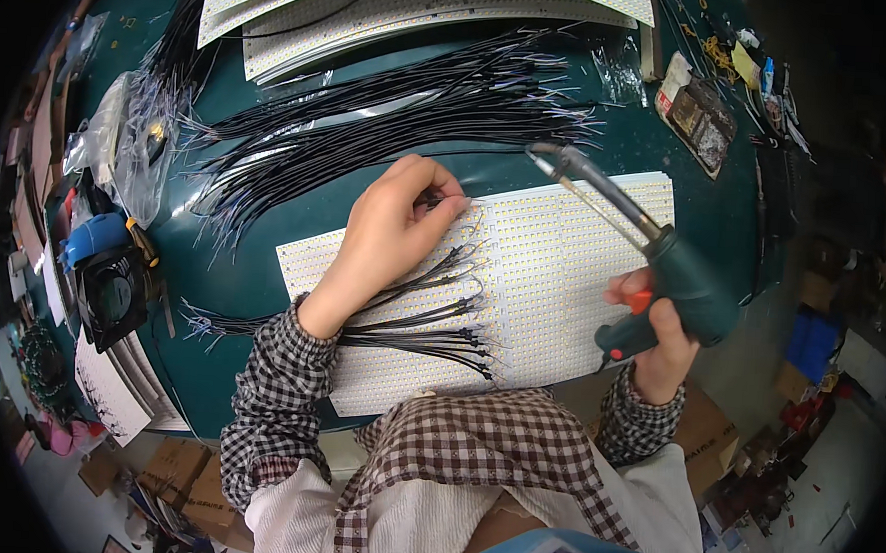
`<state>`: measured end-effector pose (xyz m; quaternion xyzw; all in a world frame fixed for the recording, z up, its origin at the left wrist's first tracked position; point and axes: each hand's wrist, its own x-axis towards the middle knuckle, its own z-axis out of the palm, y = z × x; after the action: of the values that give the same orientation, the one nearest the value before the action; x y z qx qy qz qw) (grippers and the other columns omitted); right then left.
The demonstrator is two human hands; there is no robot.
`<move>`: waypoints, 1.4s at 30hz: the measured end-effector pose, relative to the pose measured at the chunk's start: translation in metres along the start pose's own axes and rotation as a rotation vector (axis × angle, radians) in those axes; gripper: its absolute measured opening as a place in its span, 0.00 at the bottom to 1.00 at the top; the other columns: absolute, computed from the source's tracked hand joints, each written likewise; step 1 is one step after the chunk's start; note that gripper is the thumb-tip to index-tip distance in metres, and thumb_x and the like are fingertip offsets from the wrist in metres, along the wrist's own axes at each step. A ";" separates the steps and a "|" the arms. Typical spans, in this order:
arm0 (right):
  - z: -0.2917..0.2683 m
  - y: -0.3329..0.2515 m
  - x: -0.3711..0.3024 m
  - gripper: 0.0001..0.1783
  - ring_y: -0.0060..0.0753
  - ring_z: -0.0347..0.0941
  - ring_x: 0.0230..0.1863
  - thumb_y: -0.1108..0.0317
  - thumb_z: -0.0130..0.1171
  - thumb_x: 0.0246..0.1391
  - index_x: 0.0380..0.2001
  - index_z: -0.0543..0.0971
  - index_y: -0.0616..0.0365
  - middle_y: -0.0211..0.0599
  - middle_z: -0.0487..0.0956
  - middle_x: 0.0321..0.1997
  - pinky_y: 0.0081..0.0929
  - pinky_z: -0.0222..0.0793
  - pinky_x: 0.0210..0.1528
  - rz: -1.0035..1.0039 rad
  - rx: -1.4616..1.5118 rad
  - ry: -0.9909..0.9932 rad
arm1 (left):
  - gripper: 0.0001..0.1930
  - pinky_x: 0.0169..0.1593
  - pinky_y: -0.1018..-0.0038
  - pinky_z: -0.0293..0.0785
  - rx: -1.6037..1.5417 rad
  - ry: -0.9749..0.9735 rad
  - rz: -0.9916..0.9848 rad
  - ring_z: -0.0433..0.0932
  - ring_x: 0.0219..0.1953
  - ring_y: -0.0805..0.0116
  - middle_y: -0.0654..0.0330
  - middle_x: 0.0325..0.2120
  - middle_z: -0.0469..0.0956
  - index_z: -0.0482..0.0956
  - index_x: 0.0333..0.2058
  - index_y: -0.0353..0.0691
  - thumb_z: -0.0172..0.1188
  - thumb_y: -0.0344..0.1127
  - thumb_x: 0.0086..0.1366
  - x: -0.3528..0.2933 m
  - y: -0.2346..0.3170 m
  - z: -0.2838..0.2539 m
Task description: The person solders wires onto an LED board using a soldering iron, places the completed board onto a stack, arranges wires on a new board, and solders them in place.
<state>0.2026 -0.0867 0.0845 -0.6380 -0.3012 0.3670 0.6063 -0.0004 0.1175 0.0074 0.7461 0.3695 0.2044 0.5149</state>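
Note:
In front of me lies a stack of white LED boards (583,274) dotted with rows of small chips. My left hand (390,234) rests over its upper left part, thumb and fingers pinched on the end of a black cable, mostly hidden by the fingers. Below that hand, several black cables (420,335) fan across the board, their thin wire ends at a seam down the middle. My right hand (665,348) grips a dark green soldering gun (688,289) with a red trigger. The gun's tip is raised above the board's far edge, apart from the wires.
Bundles of black cables (371,123) lie beyond the board on the green table (232,295). More LED boards (427,15) are stacked at the back. A grimy solder tray (697,115) sits at the far right. On the left stand a small black fan (111,299) and plastic bags (134,150).

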 end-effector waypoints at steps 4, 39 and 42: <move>0.001 0.012 -0.011 0.28 0.44 0.80 0.41 0.58 0.58 0.62 0.55 0.70 0.72 0.45 0.79 0.40 0.40 0.80 0.44 0.059 0.009 0.012 | 0.05 0.27 0.80 0.63 0.055 -0.006 -0.027 0.67 0.24 0.78 0.65 0.28 0.73 0.79 0.31 0.36 0.67 0.29 0.59 0.002 0.007 0.000; 0.007 0.026 -0.034 0.12 0.30 0.80 0.41 0.80 0.66 0.53 0.42 0.81 0.67 0.39 0.84 0.39 0.29 0.77 0.45 0.170 -0.168 -0.065 | 0.05 0.31 0.73 0.75 0.105 0.105 -0.016 0.80 0.26 0.68 0.62 0.25 0.77 0.78 0.26 0.40 0.66 0.28 0.51 -0.002 -0.004 0.021; 0.006 0.026 -0.034 0.12 0.28 0.80 0.40 0.79 0.67 0.52 0.42 0.81 0.65 0.37 0.83 0.39 0.28 0.76 0.44 0.182 -0.212 -0.078 | 0.05 0.30 0.73 0.75 0.104 0.138 0.015 0.80 0.26 0.68 0.62 0.25 0.77 0.78 0.25 0.39 0.66 0.28 0.51 -0.003 -0.005 0.024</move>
<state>0.1775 -0.1141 0.0622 -0.7083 -0.3027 0.4110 0.4876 0.0124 0.1016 -0.0065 0.7587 0.4087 0.2398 0.4470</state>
